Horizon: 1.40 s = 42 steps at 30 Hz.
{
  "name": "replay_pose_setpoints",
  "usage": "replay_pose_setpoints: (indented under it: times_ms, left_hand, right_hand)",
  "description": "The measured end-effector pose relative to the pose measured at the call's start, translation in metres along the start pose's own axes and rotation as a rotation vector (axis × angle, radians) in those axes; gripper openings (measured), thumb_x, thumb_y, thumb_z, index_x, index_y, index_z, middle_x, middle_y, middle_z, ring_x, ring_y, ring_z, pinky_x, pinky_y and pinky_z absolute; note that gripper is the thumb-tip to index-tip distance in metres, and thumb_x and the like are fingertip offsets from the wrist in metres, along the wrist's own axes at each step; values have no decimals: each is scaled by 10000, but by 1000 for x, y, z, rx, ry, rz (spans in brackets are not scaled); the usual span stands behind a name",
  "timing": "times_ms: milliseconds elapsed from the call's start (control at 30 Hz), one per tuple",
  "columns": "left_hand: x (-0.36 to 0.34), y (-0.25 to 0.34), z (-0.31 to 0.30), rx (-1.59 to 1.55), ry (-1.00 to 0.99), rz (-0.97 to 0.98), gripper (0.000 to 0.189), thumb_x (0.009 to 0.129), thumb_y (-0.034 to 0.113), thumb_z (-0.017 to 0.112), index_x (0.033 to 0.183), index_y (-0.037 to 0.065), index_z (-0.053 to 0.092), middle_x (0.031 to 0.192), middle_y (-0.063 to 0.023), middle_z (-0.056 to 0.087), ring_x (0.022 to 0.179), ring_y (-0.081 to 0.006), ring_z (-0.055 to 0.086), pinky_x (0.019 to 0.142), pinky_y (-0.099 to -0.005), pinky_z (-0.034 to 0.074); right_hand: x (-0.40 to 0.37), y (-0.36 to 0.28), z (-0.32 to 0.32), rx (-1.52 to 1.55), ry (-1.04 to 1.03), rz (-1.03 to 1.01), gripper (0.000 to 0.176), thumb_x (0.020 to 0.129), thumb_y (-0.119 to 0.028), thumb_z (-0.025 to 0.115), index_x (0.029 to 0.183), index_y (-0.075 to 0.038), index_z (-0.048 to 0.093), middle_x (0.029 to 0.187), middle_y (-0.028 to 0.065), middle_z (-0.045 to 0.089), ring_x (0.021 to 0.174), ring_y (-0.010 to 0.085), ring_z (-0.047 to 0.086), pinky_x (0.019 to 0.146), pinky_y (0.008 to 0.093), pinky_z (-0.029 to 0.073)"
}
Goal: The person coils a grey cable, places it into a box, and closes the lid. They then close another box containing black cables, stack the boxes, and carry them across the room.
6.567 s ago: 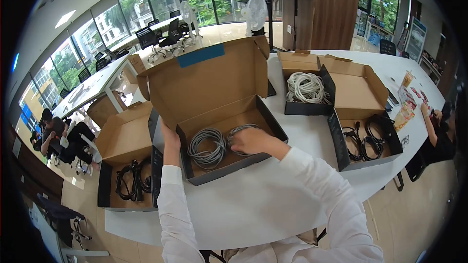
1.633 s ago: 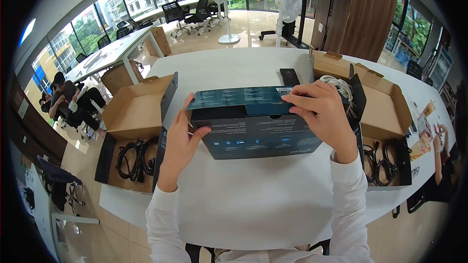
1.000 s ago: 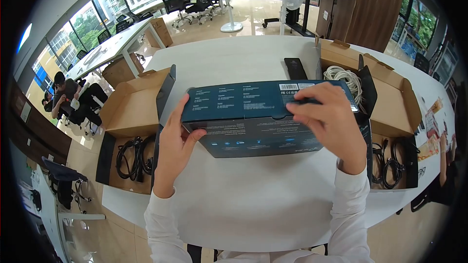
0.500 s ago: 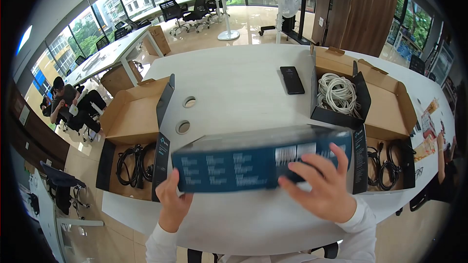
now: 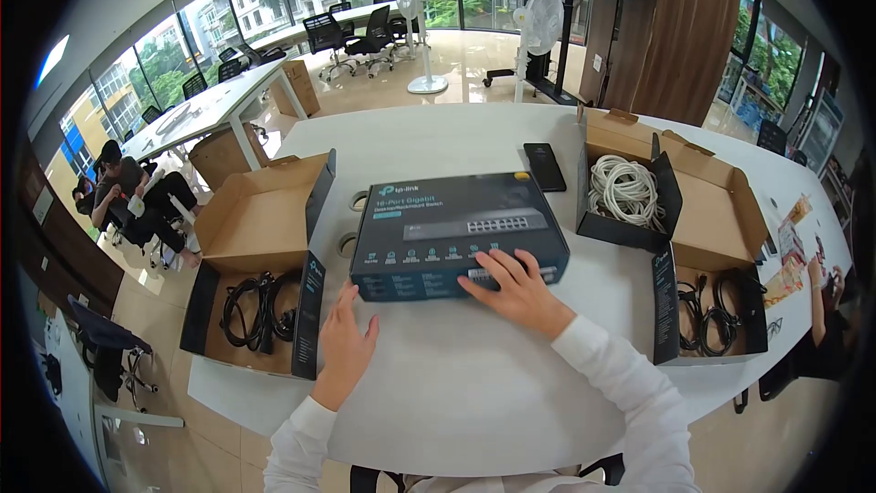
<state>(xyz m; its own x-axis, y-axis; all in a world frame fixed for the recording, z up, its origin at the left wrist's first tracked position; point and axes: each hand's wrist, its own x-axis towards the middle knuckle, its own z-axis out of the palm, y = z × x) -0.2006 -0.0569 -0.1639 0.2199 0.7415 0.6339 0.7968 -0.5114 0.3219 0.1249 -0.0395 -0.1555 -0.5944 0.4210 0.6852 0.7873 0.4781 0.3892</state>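
A dark blue network switch box [image 5: 447, 228] lies closed and flat on the white table [image 5: 456, 383], printed lid up. My right hand [image 5: 511, 281] rests flat on the box's near right edge, fingers spread. My left hand [image 5: 347, 342] lies on the table just in front of the box's near left corner, fingers apart and holding nothing.
An open carton with black cables [image 5: 251, 310] stands at the left. At the right stand an open carton with white cables [image 5: 625, 190] and another with black cables [image 5: 716, 306]. A black phone [image 5: 545, 166] lies behind the box. A person's hand [image 5: 815, 269] shows at the far right.
The box, open with grey cables inside at first, was closed, lifted and turned over in both hands. It now lies flat on the table and my left hand has let go.
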Motion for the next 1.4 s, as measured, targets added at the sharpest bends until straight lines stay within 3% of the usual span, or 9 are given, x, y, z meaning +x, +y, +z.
replay_pose_setpoints:
  times_ms: [167, 300, 500, 800, 933, 1067, 1267, 1333, 1400]
  left_hand:
    - [-13, 4, -46, 279, -57, -61, 691, 793, 156, 737, 1391, 20, 418, 1472, -238, 367, 1331, -434, 362, 1097, -534, 290]
    - [-31, 0, -78, 543, 20, -216, 618, 804, 149, 725, 1346, 6, 466, 1418, -234, 434, 1273, -421, 436, 1063, -518, 330]
    - [-54, -1, -91, 419, -146, -367, 383, 818, 106, 702, 1175, 1, 608, 1324, -237, 546, 1082, -423, 576, 946, -493, 455]
    - [-55, 80, -114, -484, -474, -240, 482, 774, 86, 767, 1235, 35, 634, 1456, -325, 423, 1316, -408, 497, 1024, -433, 465]
    - [-60, 74, -157, -574, -592, -141, 508, 767, 46, 771, 1254, 23, 629, 1462, -273, 448, 1316, -370, 512, 1011, -395, 469]
    - [-71, 41, -192, 473, 168, -518, 625, 868, 112, 705, 1422, -19, 446, 1489, -242, 430, 1361, -349, 443, 1097, -395, 368]
    - [-113, -113, -199, -773, 413, -1196, 664, 1045, 474, 422, 1526, 29, 312, 1526, -216, 383, 1409, -302, 362, 1167, -391, 253]
    - [-124, -152, -180, -860, 293, -934, 687, 1043, 520, 379, 1526, 35, 311, 1536, -206, 365, 1412, -302, 357, 1176, -391, 237]
    - [-127, -160, -169, -1044, 235, -796, 698, 1041, 536, 367, 1520, 29, 319, 1536, -198, 362, 1411, -301, 356, 1174, -393, 247]
  right_hand:
    - [21, 13, 69, 3, 37, 17, 400, 904, -191, 579, 1293, -279, 614, 1401, 111, 475, 1313, 255, 422, 1079, 491, 312]
    - [40, 34, 107, 70, 45, 39, 412, 876, -151, 580, 1277, -237, 623, 1385, 127, 484, 1288, 274, 452, 1075, 501, 324]
    - [55, 49, 141, 135, -22, 100, 436, 860, -96, 604, 1278, -213, 637, 1412, 131, 464, 1332, 293, 425, 1125, 541, 282]
    - [47, 20, 131, 139, 39, 158, 296, 832, -122, 657, 1128, -126, 677, 1423, 110, 472, 1341, 302, 407, 1094, 527, 291]
    - [52, -13, 96, 570, 12, 208, 176, 849, -126, 672, 1020, -89, 689, 1195, 111, 594, 1227, 273, 501, 1037, 448, 359]
    - [49, -46, 86, 1148, -151, 454, 266, 979, -231, 577, 1116, -30, 682, 1018, 120, 677, 1045, 220, 619, 954, 351, 452]
    - [72, -90, 122, 1998, -309, 810, 588, 1079, -434, 325, 1472, -4, 411, 1245, 116, 644, 1145, 184, 584, 1029, 354, 431]
    - [91, -97, 92, 2101, -423, 950, 626, 1074, -471, 305, 1477, -4, 408, 1392, 112, 560, 1230, 184, 530, 1064, 365, 403]
    - [93, -123, 103, 1869, -63, 770, 605, 1064, -485, 350, 1451, -37, 471, 1383, 94, 559, 1182, 160, 529, 1016, 326, 418]
